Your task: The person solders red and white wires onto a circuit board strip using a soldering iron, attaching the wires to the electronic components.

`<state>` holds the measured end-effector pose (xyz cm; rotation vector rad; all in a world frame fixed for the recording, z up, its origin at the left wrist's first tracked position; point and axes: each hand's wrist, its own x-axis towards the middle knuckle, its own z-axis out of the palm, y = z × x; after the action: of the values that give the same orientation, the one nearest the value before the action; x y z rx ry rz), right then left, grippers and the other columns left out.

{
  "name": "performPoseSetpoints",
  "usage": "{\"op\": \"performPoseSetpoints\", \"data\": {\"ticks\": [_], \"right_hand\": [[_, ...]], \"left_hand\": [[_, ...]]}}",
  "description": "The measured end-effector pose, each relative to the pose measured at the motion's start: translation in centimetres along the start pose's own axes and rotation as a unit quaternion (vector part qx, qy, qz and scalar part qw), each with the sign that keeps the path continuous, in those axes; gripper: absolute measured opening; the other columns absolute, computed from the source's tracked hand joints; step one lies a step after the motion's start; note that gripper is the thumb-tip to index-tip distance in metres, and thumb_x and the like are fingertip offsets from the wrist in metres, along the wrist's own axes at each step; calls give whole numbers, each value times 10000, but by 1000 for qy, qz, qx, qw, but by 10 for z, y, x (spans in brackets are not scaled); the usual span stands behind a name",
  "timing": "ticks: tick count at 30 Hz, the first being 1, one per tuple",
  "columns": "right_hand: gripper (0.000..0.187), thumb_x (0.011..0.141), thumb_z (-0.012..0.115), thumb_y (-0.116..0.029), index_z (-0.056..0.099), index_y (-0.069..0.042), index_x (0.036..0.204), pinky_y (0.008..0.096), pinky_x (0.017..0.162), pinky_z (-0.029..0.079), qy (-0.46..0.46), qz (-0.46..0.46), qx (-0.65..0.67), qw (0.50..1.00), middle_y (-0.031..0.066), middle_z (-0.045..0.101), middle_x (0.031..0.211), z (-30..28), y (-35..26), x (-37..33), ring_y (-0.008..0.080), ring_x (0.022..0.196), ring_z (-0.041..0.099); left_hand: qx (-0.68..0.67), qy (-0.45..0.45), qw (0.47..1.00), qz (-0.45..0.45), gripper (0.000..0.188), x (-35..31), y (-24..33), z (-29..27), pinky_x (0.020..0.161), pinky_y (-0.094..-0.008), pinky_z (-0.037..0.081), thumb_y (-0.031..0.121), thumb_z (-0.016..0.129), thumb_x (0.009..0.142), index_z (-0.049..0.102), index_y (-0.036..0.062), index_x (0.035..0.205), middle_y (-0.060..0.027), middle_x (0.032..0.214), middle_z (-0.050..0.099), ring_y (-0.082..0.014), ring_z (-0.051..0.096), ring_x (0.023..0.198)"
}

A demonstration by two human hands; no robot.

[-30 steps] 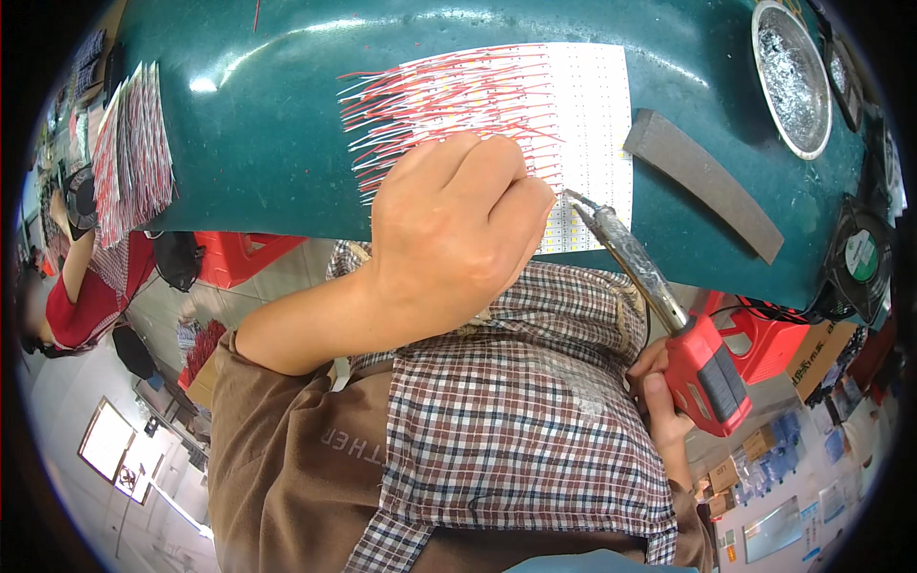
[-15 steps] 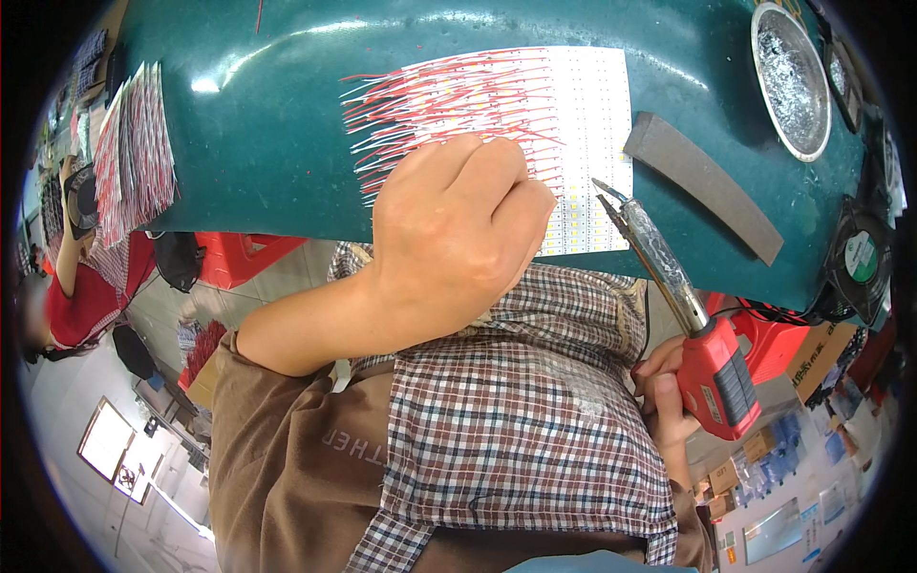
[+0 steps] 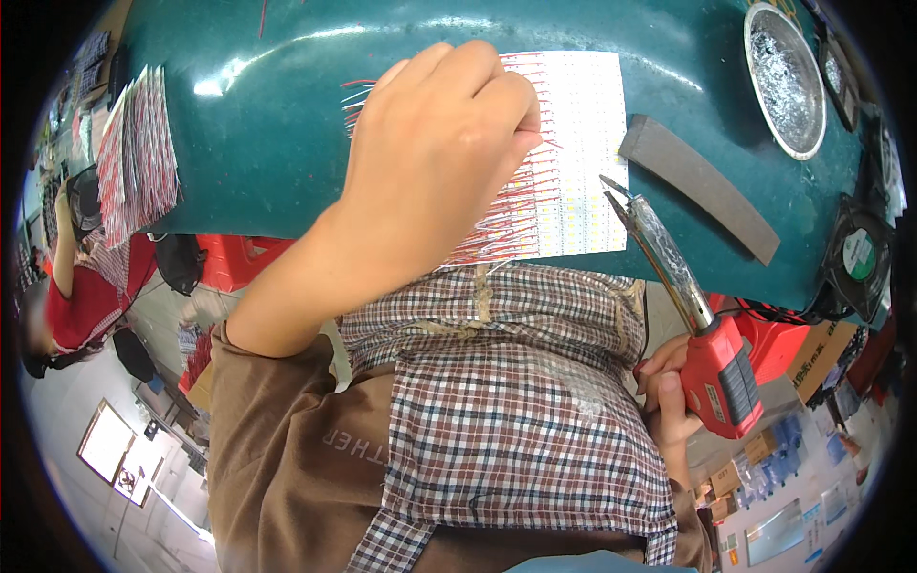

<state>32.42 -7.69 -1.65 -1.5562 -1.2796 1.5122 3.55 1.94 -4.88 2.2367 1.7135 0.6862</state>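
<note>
My left hand [image 3: 444, 143] is over a white sheet of LED strip boards [image 3: 583, 105], thumb and fingers pinched together. What the fingertips hold, if anything, is hidden; a short red wire end shows just beside them. Rows of red and white wires [image 3: 521, 215] lie across the sheet's left part, partly covered by my hand and forearm. At the lower right, my right hand [image 3: 669, 387] is closed around a soldering iron [image 3: 731, 382] with a red and black handle. Its metal barrel slants up and left, the tip near the sheet's right edge, beside a second thin prong.
A curved grey bar [image 3: 702, 186] lies right of the sheet. Beyond it sits a round metal dish [image 3: 785, 81] with silvery bits. A black fan [image 3: 858, 258] stands at the right edge. Wired strips [image 3: 138, 158] hang at the left table edge, near a person in red [image 3: 81, 301].
My left hand has moved up and slightly left across the sheet, uncovering wires near the front edge. My right hand and the soldering iron have barely moved.
</note>
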Motion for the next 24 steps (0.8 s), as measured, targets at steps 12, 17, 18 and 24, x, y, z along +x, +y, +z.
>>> {"op": "performPoseSetpoints", "data": {"ticks": [12, 17, 18, 24], "right_hand": [[261, 844, 594, -209, 477, 21, 800, 219, 433, 348, 12, 9, 4, 1000, 143, 520, 696, -1, 1, 0, 80, 393, 368], [341, 873, 601, -305, 553, 17, 772, 236, 450, 348, 24, -12, 9, 1000, 77, 523, 657, -6, 2, 2, 95, 467, 430], [324, 873, 602, -293, 522, 5, 775, 230, 441, 350, 38, -16, 16, 999, 100, 532, 689, -4, 0, 2, 94, 453, 422], [297, 870, 606, -264, 471, -13, 785, 216, 448, 358, 59, -19, 43, 997, 132, 537, 730, -6, 2, 3, 89, 448, 412]], "left_hand": [[-17, -77, 994, 76, 150, 14, -2, -1, 693, -360, 421, 97, 709, 718, 580, 62, 784, -53, 783, 512, -244, 520, 756], [5, -96, 989, 113, 142, 21, -6, 2, 706, -365, 423, 93, 684, 737, 552, 59, 779, -59, 780, 504, -249, 523, 762], [10, -93, 988, 120, 143, 21, -6, 2, 706, -367, 425, 87, 678, 739, 544, 58, 780, -61, 777, 502, -251, 526, 764], [52, -76, 982, 165, 165, 25, -7, 8, 710, -369, 432, 94, 687, 715, 541, 58, 784, -71, 793, 499, -250, 535, 780]]}}
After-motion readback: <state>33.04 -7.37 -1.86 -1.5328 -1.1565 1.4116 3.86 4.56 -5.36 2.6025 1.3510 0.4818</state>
